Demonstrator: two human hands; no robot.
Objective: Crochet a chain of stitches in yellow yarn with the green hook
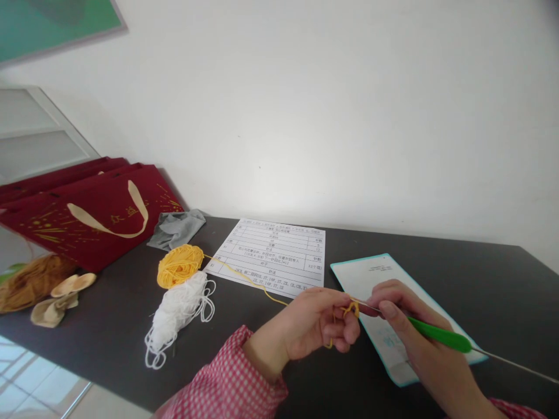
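Note:
My right hand [414, 326] is closed round a crochet hook with a green handle [441, 336]. Its metal tip points left and meets a small loop of yellow yarn [351, 307]. My left hand [321, 320] pinches that yellow yarn, fingers curled, and a short tail hangs below them. From this hand a strand runs back left across the printed sheet to a ball of yellow yarn [180, 266]. Just in front of that ball lies a loose skein of white yarn [177, 314]. How many stitches are on the yarn is too small to tell.
A printed pattern sheet [271, 256] lies near the wall. Under my right hand is a white pouch with a turquoise edge [362, 273]. At left are dark red gift bags [100, 209], a grey cloth [177, 228], brown yarn [39, 282] and small beige pieces [55, 308].

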